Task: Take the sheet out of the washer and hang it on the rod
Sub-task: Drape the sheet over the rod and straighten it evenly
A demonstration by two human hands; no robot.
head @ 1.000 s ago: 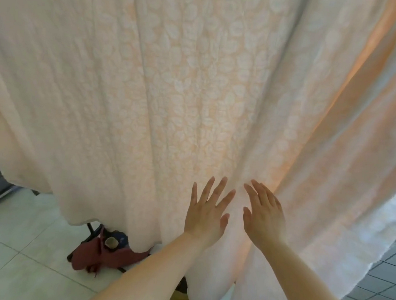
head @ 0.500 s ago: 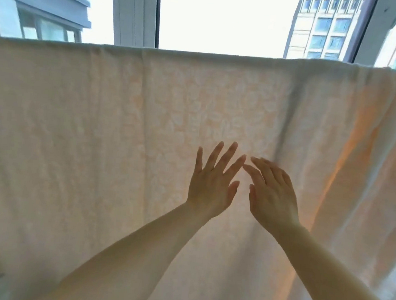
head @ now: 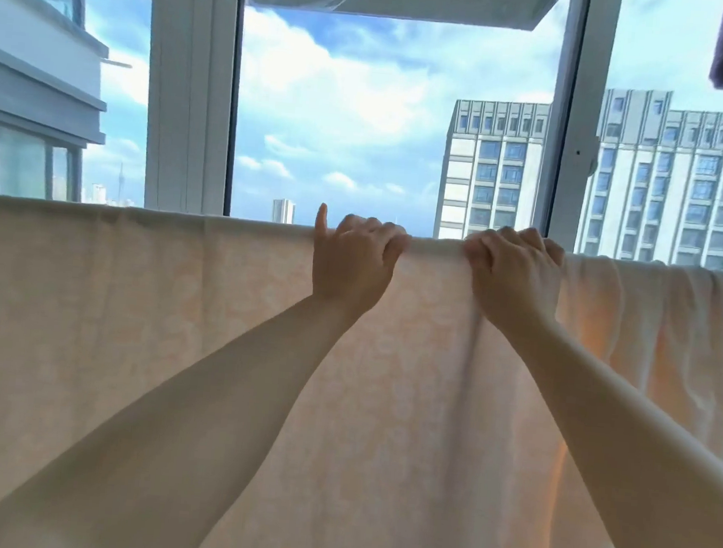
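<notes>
Both arms raised; left hand [head: 353, 261] and right hand [head: 515, 275] curled over sheet [head: 128, 319] top fold, gripping it.

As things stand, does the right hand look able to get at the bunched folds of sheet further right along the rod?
Probably yes. The right hand already grips the sheet at the top edge, and the bunched folds hang just to its right with nothing between them.

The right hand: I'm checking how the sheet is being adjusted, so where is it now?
In the head view, the right hand grips the top fold of the pale peach patterned sheet, right of centre, beside the left hand.
</notes>
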